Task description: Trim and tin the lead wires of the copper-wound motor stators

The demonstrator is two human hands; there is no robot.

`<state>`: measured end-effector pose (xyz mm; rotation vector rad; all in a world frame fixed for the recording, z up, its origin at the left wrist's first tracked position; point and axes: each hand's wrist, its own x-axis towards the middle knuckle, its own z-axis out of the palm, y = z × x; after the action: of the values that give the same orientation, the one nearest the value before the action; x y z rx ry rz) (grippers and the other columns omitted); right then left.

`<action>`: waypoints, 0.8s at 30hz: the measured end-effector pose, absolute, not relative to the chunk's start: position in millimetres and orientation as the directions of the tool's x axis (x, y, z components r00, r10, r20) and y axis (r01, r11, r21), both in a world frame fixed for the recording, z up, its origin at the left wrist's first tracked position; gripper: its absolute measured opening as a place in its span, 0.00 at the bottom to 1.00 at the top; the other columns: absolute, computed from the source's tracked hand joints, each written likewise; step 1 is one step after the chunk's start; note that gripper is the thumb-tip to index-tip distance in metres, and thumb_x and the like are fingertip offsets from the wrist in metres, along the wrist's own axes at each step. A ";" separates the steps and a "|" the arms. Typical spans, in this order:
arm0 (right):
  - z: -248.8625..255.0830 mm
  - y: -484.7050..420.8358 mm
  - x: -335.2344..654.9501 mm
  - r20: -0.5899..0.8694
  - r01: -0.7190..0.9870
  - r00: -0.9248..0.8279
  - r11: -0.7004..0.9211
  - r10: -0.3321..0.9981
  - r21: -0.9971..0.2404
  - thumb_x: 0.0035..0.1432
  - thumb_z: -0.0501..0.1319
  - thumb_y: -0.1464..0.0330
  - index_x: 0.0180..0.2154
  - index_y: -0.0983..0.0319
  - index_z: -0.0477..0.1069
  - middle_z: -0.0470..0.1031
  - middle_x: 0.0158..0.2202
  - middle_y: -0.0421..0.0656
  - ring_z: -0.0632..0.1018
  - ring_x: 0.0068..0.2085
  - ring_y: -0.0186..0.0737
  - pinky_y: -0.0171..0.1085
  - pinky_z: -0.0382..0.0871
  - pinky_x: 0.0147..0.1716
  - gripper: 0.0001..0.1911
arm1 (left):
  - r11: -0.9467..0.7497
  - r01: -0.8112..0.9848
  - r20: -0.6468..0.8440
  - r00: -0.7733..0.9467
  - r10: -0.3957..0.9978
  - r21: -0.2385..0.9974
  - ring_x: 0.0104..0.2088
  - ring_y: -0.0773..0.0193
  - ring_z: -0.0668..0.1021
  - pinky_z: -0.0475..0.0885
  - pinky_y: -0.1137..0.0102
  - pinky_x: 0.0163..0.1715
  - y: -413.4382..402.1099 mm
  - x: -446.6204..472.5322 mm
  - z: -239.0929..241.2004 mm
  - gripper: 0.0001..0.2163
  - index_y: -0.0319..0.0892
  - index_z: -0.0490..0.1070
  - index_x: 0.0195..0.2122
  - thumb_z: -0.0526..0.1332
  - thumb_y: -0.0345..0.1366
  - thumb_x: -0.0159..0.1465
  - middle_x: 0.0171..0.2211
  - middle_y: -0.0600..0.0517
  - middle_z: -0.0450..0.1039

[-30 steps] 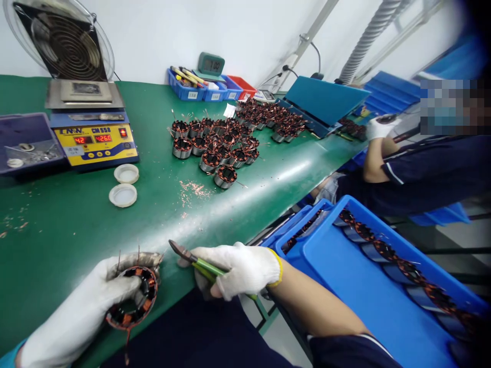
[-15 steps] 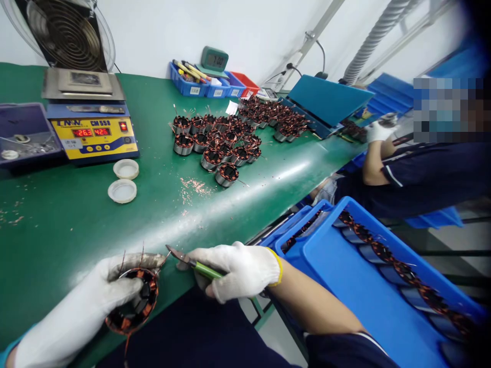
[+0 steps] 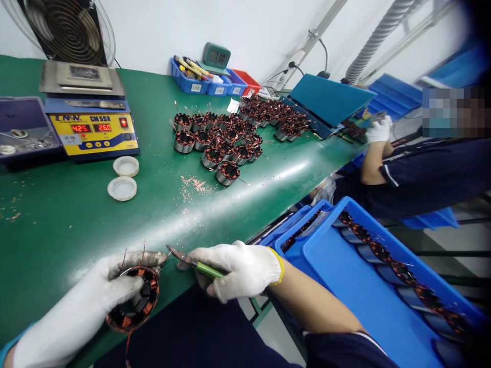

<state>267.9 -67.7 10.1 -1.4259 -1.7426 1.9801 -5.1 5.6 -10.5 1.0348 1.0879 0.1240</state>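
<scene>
At the near edge of the bench [image 3: 76, 220], our gloved left hand [image 3: 109, 283] grips a copper-wound ring [image 3: 149, 294], thumb reaching over its opening. Just beside it, our gloved right hand [image 3: 240, 268] is closed around green-handled cutters [image 3: 209, 270], their tip near a thin wire by the left fingertips. A blue crate [image 3: 345, 286] sits off that edge, to our right. Farther in lie copper scraps [image 3: 196, 186]; beyond them, more wound rings [image 3: 228, 171] cluster, with a clock [image 3: 217, 55] at the far edge.
</scene>
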 end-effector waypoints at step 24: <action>37.0 -52.7 265.1 -0.432 0.611 -0.580 0.018 0.690 -0.791 0.54 0.66 0.70 0.57 0.64 0.70 0.75 0.51 0.49 0.77 0.50 0.45 0.38 0.70 0.48 0.28 | 0.412 0.401 -0.565 0.691 0.451 0.818 0.44 0.45 0.81 0.77 0.64 0.42 14.6 -11.4 -8.3 0.23 0.52 0.79 0.53 0.69 0.44 0.55 0.41 0.48 0.82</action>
<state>265.1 -52.7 37.0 -1.4021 -2.1869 1.6309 -11.4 14.6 -8.3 1.1881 0.8606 0.0366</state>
